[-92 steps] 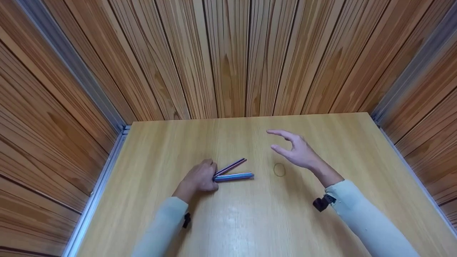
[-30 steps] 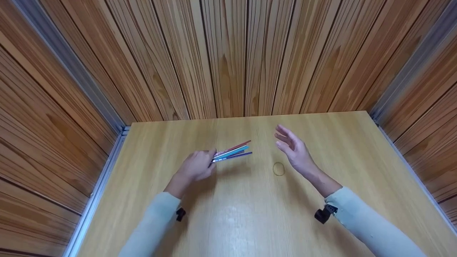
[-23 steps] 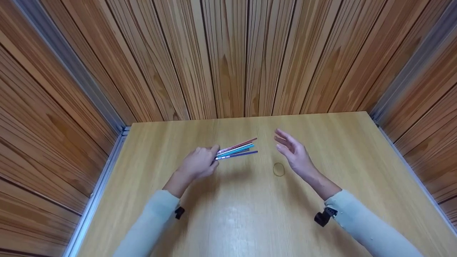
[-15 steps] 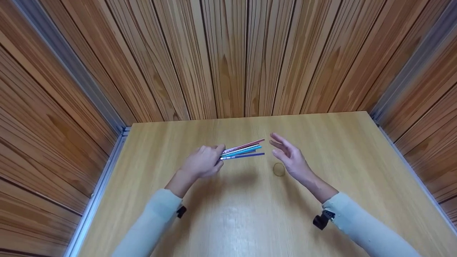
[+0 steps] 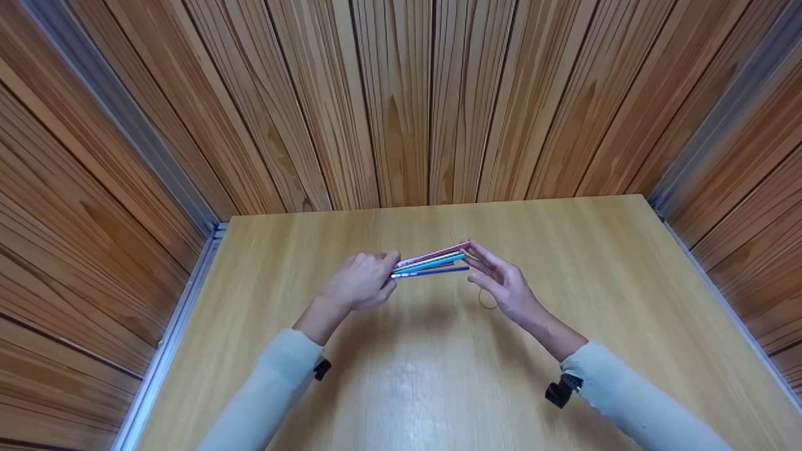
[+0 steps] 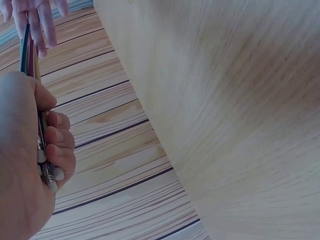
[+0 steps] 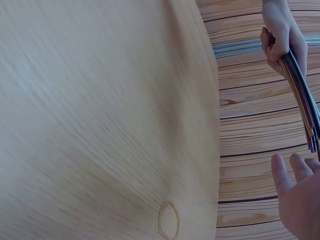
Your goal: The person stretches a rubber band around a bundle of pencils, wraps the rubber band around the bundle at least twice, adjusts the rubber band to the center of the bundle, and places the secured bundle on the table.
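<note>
My left hand (image 5: 358, 282) grips a fanned bundle of pencils (image 5: 432, 260) above the table, in pink, light blue, dark blue and other colours. White erasers (image 6: 58, 173) on metal ends stick out below its curled fingers in the left wrist view. The far ends point toward my right hand (image 5: 506, 289), whose fingers are nearly straight and reach right to the pencil ends in the head view. In the right wrist view its fingertips sit just below those ends. A thin tan rubber band (image 7: 159, 222) lies on the table beneath my right hand, partly hidden by it in the head view.
The light wooden tabletop (image 5: 413, 376) runs back to a wood-plank wall (image 5: 407, 125). Plank walls also stand at both sides, with a metal rail (image 5: 163, 338) along the table's left edge. A small black camera (image 5: 559, 391) hangs at my right wrist.
My left hand has lifted the pencils off the table, then carried them right. The right hand has moved left and down to the pencil ends. The rubber band has stayed put.
</note>
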Motion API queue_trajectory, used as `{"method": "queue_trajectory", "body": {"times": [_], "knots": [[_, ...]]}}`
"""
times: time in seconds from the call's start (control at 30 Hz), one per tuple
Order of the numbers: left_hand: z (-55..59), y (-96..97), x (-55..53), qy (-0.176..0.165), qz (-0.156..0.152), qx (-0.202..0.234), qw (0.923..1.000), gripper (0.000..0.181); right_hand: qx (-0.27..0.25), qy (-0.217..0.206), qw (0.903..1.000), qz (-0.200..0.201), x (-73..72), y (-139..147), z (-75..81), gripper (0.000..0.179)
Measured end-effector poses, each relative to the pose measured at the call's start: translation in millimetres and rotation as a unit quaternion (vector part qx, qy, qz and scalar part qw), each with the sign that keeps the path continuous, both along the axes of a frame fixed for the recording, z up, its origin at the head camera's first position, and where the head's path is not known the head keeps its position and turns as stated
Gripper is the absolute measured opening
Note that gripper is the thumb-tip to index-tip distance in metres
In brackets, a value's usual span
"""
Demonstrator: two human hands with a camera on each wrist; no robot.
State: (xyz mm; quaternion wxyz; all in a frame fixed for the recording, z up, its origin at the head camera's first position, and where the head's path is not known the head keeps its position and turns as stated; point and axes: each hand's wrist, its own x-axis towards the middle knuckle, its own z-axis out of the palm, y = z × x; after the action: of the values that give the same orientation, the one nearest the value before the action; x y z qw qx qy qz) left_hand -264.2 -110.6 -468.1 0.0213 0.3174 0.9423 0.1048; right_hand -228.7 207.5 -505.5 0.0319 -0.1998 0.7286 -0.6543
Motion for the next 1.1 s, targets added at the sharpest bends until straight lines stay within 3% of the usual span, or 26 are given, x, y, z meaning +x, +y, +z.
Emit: {"method": "queue_trajectory", "body": {"times": [0.2, 0.47, 0.73, 1.1], "knots": [[0.1, 0.7, -1.4, 0.010, 0.004, 0.000, 0.9999, 0.029, 0.000, 0.013, 0.9999, 0.003, 1.4, -1.1, -2.8, 0.062], [3.1, 3.1, -2.5, -0.009, 0.009, -0.006, 0.9999, 0.031, 0.004, 0.042, 0.9989, 0.022, 3.4, -5.4, -8.8, 0.062], [2.0, 2.8, -1.5, -0.043, 0.027, -0.004, 0.9987, 0.031, 0.035, 0.016, 0.9980, 0.050, 5.8, -9.1, -7.5, 0.073], [0.2, 5.0, 1.2, -0.033, 0.047, -0.008, 0.9983, 0.034, 0.045, -0.004, 0.9929, 0.110, 12.0, -15.8, -8.5, 0.098]]}}
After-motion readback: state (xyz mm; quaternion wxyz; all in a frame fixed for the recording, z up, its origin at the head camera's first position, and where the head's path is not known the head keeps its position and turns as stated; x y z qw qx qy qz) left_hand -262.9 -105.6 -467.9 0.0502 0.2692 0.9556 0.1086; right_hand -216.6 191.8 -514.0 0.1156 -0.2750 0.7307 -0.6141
